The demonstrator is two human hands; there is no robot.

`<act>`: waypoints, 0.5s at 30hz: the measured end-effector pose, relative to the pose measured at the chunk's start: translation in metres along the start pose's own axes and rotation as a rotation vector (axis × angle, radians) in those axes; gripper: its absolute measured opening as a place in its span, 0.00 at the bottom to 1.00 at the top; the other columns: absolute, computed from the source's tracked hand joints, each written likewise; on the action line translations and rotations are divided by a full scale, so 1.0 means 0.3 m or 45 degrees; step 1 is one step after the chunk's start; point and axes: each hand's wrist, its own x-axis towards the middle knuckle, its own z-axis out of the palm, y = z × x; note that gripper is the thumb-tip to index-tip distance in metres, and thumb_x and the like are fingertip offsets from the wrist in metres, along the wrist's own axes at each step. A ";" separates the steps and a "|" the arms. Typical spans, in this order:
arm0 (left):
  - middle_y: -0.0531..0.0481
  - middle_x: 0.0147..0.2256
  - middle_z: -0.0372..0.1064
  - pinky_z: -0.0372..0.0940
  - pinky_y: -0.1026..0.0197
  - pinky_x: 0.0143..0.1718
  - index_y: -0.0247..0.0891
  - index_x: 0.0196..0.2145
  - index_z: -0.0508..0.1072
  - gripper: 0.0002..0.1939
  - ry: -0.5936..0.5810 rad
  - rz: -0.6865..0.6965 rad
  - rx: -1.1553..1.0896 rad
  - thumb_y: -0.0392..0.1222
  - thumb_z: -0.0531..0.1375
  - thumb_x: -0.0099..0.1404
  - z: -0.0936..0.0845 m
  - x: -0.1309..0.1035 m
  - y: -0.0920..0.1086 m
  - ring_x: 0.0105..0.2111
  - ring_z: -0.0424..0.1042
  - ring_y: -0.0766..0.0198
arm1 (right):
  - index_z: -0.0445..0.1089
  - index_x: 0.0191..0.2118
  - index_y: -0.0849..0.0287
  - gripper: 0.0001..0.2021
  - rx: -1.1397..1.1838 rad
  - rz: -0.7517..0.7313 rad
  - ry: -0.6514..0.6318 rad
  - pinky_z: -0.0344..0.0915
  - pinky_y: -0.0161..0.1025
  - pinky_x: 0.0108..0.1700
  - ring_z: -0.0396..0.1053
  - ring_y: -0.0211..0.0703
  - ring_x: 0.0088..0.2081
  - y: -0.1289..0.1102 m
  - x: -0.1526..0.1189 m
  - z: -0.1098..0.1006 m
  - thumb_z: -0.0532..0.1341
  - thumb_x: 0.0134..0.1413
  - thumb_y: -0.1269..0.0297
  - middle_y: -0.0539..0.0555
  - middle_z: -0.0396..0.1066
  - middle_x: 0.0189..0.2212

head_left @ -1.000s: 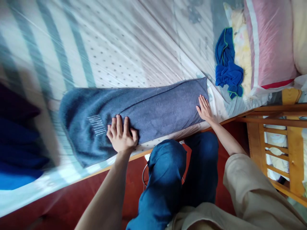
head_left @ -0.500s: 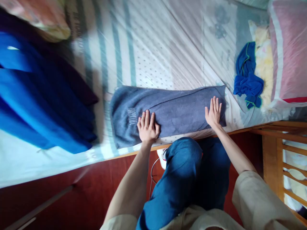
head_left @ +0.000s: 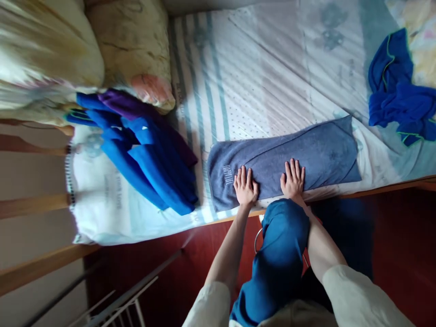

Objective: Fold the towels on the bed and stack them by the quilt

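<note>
A grey-blue towel (head_left: pixel 272 159) with white lettering near its left end lies folded lengthwise into a long strip along the front edge of the bed. My left hand (head_left: pixel 245 187) rests flat on it, just right of the lettering, fingers spread. Palm down on the towel's near middle lies my right hand (head_left: pixel 293 179), its fingers also apart. A few creases run along the towel, and its right end slants up toward the back.
Folded blue and purple cloths (head_left: pixel 153 159) are stacked on the bed at left, below pillows (head_left: pixel 132 50). A crumpled blue cloth (head_left: pixel 402 95) with green edging lies at right. The patterned bedsheet (head_left: pixel 259 77) is wrinkled. A metal rack (head_left: pixel 132 295) stands on the floor.
The view has swung left, bringing in the pillows and the whole cloth stack. My right hand has slid from the towel's right end toward its middle, closer to my left hand.
</note>
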 end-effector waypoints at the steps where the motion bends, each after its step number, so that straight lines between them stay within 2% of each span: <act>1: 0.37 0.71 0.59 0.52 0.37 0.71 0.38 0.67 0.69 0.28 -0.029 0.013 -0.003 0.43 0.51 0.72 -0.015 0.003 -0.010 0.73 0.54 0.46 | 0.58 0.74 0.60 0.31 0.019 0.010 0.012 0.41 0.66 0.76 0.47 0.55 0.77 -0.002 0.000 0.003 0.51 0.69 0.64 0.63 0.54 0.75; 3: 0.36 0.67 0.64 0.58 0.37 0.68 0.40 0.62 0.73 0.25 -0.086 0.053 -0.020 0.44 0.50 0.73 -0.065 0.036 -0.047 0.69 0.61 0.45 | 0.58 0.74 0.60 0.31 0.052 0.024 0.022 0.40 0.66 0.76 0.46 0.55 0.77 -0.012 -0.003 0.010 0.52 0.67 0.65 0.63 0.54 0.75; 5: 0.37 0.59 0.72 0.62 0.39 0.64 0.40 0.54 0.77 0.20 -0.099 0.114 -0.028 0.45 0.50 0.74 -0.140 0.128 -0.100 0.61 0.69 0.47 | 0.59 0.74 0.60 0.32 0.078 0.030 0.007 0.39 0.65 0.77 0.46 0.55 0.77 -0.022 -0.004 0.014 0.53 0.66 0.65 0.62 0.54 0.75; 7: 0.37 0.53 0.75 0.62 0.41 0.65 0.38 0.51 0.77 0.19 -0.067 0.195 0.005 0.43 0.50 0.73 -0.221 0.279 -0.155 0.57 0.71 0.49 | 0.59 0.74 0.60 0.32 0.099 0.040 -0.021 0.37 0.64 0.77 0.45 0.54 0.77 -0.027 -0.002 0.012 0.53 0.65 0.65 0.61 0.53 0.75; 9: 0.37 0.53 0.75 0.61 0.43 0.66 0.36 0.53 0.77 0.20 -0.116 0.231 0.112 0.41 0.51 0.71 -0.289 0.457 -0.204 0.57 0.71 0.50 | 0.59 0.74 0.60 0.32 0.116 0.057 -0.047 0.37 0.64 0.77 0.45 0.53 0.77 -0.028 0.001 0.005 0.53 0.65 0.66 0.60 0.53 0.75; 12: 0.37 0.52 0.78 0.64 0.44 0.64 0.33 0.53 0.77 0.22 -0.398 0.262 0.263 0.43 0.54 0.68 -0.358 0.683 -0.253 0.55 0.72 0.50 | 0.59 0.74 0.60 0.33 0.140 0.069 -0.071 0.37 0.64 0.78 0.45 0.54 0.77 -0.029 0.002 -0.004 0.54 0.64 0.66 0.59 0.53 0.75; 15: 0.41 0.46 0.81 0.67 0.46 0.61 0.34 0.48 0.80 0.21 -0.698 0.303 0.341 0.48 0.58 0.64 -0.387 0.808 -0.277 0.50 0.75 0.51 | 0.59 0.74 0.60 0.33 0.156 0.072 -0.082 0.36 0.64 0.78 0.43 0.55 0.78 -0.031 0.002 -0.005 0.55 0.64 0.67 0.59 0.52 0.76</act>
